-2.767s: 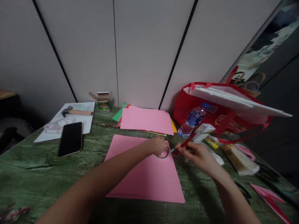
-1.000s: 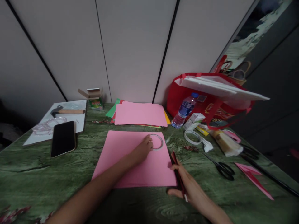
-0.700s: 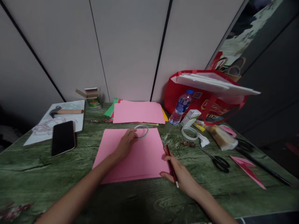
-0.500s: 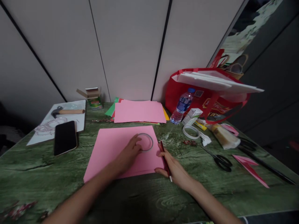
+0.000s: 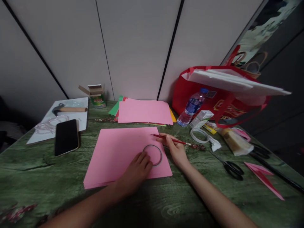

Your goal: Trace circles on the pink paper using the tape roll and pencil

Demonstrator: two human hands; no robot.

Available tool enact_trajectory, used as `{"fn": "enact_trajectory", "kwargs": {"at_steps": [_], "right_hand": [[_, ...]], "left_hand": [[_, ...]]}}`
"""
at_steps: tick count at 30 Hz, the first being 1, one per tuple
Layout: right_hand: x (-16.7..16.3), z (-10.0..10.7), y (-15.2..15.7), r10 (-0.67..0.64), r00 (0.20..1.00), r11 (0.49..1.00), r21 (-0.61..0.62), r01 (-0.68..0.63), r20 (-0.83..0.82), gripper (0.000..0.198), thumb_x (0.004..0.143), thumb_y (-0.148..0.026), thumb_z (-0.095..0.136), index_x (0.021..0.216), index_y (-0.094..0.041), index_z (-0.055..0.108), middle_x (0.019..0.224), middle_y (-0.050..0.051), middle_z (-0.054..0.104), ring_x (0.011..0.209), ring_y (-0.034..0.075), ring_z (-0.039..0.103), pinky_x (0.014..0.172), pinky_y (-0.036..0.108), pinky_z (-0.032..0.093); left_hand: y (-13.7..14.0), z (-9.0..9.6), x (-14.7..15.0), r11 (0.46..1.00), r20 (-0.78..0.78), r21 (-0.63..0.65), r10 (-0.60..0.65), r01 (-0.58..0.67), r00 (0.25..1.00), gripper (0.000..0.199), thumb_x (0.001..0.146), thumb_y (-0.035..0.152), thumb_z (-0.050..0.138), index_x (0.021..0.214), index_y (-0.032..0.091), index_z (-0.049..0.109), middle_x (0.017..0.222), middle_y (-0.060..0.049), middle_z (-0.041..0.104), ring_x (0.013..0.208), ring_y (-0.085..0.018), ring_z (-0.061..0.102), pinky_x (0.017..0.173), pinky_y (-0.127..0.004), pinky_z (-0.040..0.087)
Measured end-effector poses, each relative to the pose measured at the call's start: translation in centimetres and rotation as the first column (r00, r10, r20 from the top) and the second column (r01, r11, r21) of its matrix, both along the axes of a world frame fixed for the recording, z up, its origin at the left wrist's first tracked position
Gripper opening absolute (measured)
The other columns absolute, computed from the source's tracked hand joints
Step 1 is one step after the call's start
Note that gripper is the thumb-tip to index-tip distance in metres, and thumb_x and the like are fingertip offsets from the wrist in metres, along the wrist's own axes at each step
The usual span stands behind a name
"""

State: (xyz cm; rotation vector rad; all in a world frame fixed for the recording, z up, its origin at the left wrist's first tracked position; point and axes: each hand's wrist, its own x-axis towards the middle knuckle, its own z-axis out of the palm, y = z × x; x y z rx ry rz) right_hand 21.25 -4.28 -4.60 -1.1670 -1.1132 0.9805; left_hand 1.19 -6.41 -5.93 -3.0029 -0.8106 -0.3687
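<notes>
A pink sheet of paper [image 5: 118,145] lies on the table, with at least one more sheet under its near edge. On its right part rests a thin grey ring [image 5: 161,155], flat, with pink showing through it. My left hand [image 5: 140,167] presses the ring's left side with fingers bent and close together. My right hand [image 5: 175,150] grips a red pencil [image 5: 177,140] at the paper's right edge. The pencil slants nearly level, its tip pointing left over the sheet beyond the ring; whether it touches is unclear.
Behind lies a stack of coloured paper [image 5: 144,112]. To the left are a phone [image 5: 66,137], a hammer [image 5: 71,109] and a small open box [image 5: 98,99]. On the right stand a water bottle [image 5: 192,107] and red bag [image 5: 181,91], with tape [image 5: 198,136] and scissors [image 5: 232,169] nearer.
The ring has slid toward me and slightly right under my left hand. My right hand has moved up and turned the pencil so its tip points left over the paper.
</notes>
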Motion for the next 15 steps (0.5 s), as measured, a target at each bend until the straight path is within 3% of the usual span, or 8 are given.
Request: {"fn": "enact_trajectory", "kwargs": {"at_steps": [7,15], "right_hand": [[0.1,-2.7,0.9,-0.085,0.987,0.994,-0.083,0.074,-0.134,0.039,0.069,-0.054,0.068,0.087,-0.020,0.064,0.078,0.004,0.071,0.081,0.024,0.068,0.086,0.043,0.051],[0.2,-2.7,0.5,-0.106,0.987,0.992,-0.081,0.097,-0.117,0.038,0.067,-0.049,0.071,0.092,-0.023,0.063,0.086,0.004,0.071,0.086,0.024,0.068,0.087,0.043,0.052]], "left_hand": [[-0.2,0.2,-0.3,0.999,0.026,0.023,-0.024,0.023,0.999,0.028,0.081,0.007,0.050,0.109,0.009,0.054,0.114,-0.015,0.059,0.120,-0.029,0.047,0.100,-0.045,0.039],[0.1,-0.3,-0.2,1.000,0.079,0.015,0.006,-0.008,0.997,0.019,0.084,0.006,0.048,0.100,0.012,0.054,0.119,-0.015,0.055,0.122,-0.029,0.044,0.101,-0.048,0.040]]}}
